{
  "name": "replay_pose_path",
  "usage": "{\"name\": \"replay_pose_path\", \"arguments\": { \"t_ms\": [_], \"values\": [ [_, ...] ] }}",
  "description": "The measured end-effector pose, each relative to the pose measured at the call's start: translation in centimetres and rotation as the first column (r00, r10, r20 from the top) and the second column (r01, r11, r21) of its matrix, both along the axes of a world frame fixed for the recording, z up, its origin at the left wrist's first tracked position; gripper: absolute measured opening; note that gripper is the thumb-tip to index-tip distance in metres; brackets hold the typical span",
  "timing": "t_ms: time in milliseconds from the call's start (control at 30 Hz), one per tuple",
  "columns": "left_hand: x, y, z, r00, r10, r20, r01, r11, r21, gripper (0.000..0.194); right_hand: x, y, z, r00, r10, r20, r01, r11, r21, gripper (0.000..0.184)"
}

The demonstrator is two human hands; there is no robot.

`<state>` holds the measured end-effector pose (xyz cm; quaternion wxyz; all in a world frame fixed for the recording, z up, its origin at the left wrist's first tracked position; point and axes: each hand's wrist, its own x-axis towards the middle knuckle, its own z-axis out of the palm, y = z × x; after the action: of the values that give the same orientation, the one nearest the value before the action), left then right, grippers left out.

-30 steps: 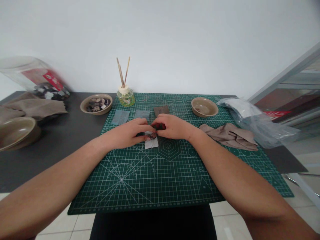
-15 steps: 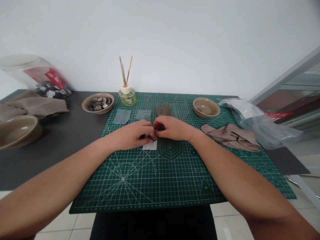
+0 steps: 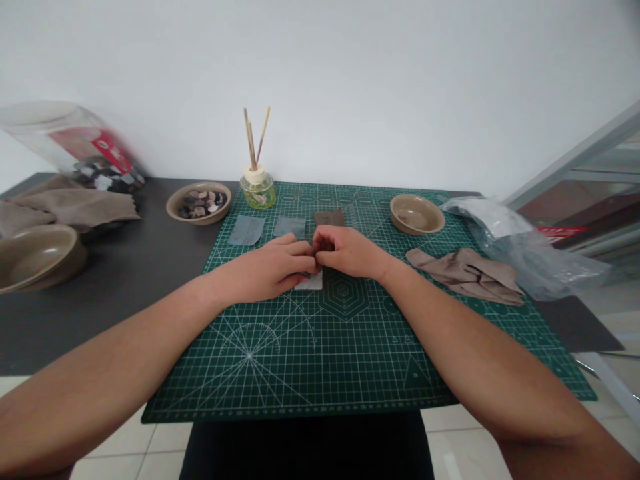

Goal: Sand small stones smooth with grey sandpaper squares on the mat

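White scrap (image 3: 310, 281) under L hand (image 3: 280, 267), fingers curled nearly closed, grip contents unclear

Looks like a small craft spot, set up on a dark tabletop (image 3: 125, 280) against a plain white wall (image 3: 350, 87), above a pale tiled floor (image 3: 120, 440). Suggests handwork through the green gridded cutting mat (image 3: 350, 360), and a home through the reed diffuser (image 3: 259, 192) and tan bowls (image 3: 423, 219). Could also be a small workshop; cannot be told for certain.
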<state>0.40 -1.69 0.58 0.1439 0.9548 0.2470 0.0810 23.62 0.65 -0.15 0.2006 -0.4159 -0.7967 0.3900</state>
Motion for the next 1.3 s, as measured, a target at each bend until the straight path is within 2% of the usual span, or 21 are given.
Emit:
{"name": "replay_pose_path", "arguments": {
  "t_ms": [133,233,433,633,700,767,833,967,1167,1300],
  "values": [
    [0.3,-0.3,0.0,1.0,-0.012,-0.006,0.012,0.998,0.069,0.019,0.0,0.0,-0.1,0.999,-0.009,-0.046,0.009,1.0,-0.008,0.01],
    [0.4,-0.3,0.0,1.0,0.012,-0.009,-0.011,0.997,0.074,0.02,0.0,-0.1,-0.1,0.997,-0.038,-0.061,0.037,0.999,-0.019,0.01],
    [0.4,-0.4,-0.2,0.997,0.041,-0.065,-0.035,0.996,0.088,0.043,0.0,0.1,-0.3,0.995,-0.083,-0.06,0.076,0.992,-0.099,0.013],
    [0.5,-0.2,-0.3,0.997,0.072,-0.035,-0.07,0.995,0.064,0.033,0.1,0.5,-0.4,0.997,-0.047,-0.057,0.039,0.991,-0.128,0.019],
    [0.5,0.0,-0.2,0.997,0.075,0.006,-0.075,0.996,0.043,0.025,0.1,0.5,-0.3,0.993,-0.069,-0.094,0.055,0.988,-0.143,0.017],
    [0.4,0.1,-0.1,0.99,0.123,0.062,-0.124,0.992,0.007,0.017,-0.1,0.4,-0.2,0.981,-0.122,-0.152,0.101,0.985,-0.142,0.01],
    [0.5,0.1,0.1,0.968,0.226,0.107,-0.224,0.974,-0.029,0.011,-0.3,0.2,-0.1,0.962,-0.178,-0.208,0.151,0.979,-0.137,0.003],
    [0.7,-0.1,0.4,0.893,0.429,0.139,-0.417,0.903,-0.108,0.008,-0.7,-0.1,0.0,0.935,-0.203,-0.292,0.15,0.969,-0.194,0.008],
    [0.8,-0.1,0.6,0.824,0.534,0.188,-0.513,0.845,-0.152,0.014,-0.8,-0.3,0.2,0.934,-0.182,-0.307,0.121,0.971,-0.208,0.006],
    [0.5,-0.1,0.7,0.752,0.603,0.268,-0.564,0.798,-0.214,0.023,-0.5,-0.1,0.3,0.931,-0.202,-0.303,0.176,0.978,-0.111,0.006]
  ]
}}
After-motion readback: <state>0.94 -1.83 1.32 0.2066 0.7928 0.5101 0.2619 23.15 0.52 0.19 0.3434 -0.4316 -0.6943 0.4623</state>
